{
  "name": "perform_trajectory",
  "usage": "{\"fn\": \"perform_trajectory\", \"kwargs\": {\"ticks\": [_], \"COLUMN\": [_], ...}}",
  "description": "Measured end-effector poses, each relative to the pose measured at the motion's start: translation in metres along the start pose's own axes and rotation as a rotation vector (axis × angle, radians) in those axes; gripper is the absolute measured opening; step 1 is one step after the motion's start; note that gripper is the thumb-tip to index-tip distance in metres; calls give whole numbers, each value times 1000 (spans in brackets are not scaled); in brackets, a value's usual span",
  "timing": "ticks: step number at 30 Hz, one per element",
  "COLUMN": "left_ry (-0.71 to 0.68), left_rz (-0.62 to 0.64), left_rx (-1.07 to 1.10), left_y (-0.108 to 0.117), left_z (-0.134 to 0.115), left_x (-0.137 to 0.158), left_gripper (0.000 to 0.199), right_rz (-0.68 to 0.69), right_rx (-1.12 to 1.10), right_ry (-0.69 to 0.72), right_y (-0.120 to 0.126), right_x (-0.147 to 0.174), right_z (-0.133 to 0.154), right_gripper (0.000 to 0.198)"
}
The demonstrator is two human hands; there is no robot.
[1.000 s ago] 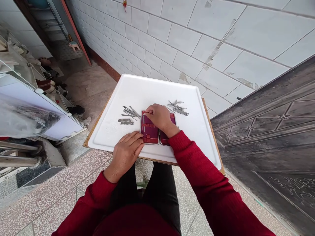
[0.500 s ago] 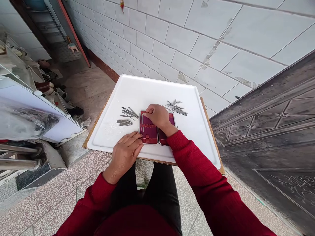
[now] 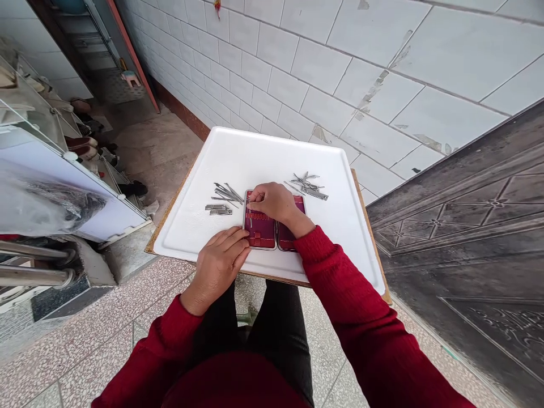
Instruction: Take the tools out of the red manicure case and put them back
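A manicure case [image 3: 266, 241] lies unfolded, with purple lining and a row of red loops. My left hand [image 3: 223, 255] grips its near left corner, fingers at the side edge and thumb at the front. My right hand [image 3: 272, 201] reaches over the left half, thumb and fingers pinched on a slim metal manicure tool [image 3: 250, 222] whose lower end shows below the loops. My fingers hide its upper end. Left of the case lie nail clippers [image 3: 219, 209] and several thin metal tools [image 3: 227, 192]. More metal tools [image 3: 308, 184], some scissor-like, are heaped behind its right half.
Everything stands on a white tray [image 3: 178, 226] with a raised rim, on a brown board [image 3: 149, 243]. A tiled wall [image 3: 289, 85] rises behind it. To the right is a dark patterned metal door [image 3: 446, 221]; a shoe rack [image 3: 85, 147] stands left.
The camera view has shifted slightly. My right hand keeps its pinch over the left half, and less of the slim tool shows beneath my fingers. My left hand stays at the case corner.
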State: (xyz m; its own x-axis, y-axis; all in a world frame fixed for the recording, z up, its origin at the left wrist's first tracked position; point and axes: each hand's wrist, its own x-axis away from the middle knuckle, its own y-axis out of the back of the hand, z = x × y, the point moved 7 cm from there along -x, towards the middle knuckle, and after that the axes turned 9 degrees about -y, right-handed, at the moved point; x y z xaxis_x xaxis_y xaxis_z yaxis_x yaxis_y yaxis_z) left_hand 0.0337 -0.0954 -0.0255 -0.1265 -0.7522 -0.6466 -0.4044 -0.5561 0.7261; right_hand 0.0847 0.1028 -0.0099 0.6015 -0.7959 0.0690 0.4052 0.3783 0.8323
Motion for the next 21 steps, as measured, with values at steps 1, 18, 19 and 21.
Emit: {"fn": "perform_trajectory", "kwargs": {"ticks": [1, 18, 19, 21], "left_ry": [0, -50, -50, -50], "left_rz": [-1, -51, -52, -53], "left_rx": [-1, -26, -28, -31], "left_y": [0, 1, 1, 0], "left_z": [0, -4, -4, -4], "left_x": [0, 1, 1, 2], "left_gripper": [19, 16, 16, 15], "right_rz": [1, -31, -24, -20], "right_rx": [3, 67, 121, 221], "right_ry": [-6, 41, 44, 48], "right_y": [0, 2, 1, 0], "right_x": [0, 6, 5, 1], "right_z": [0, 33, 39, 50], "right_gripper": [5, 13, 14, 16]}}
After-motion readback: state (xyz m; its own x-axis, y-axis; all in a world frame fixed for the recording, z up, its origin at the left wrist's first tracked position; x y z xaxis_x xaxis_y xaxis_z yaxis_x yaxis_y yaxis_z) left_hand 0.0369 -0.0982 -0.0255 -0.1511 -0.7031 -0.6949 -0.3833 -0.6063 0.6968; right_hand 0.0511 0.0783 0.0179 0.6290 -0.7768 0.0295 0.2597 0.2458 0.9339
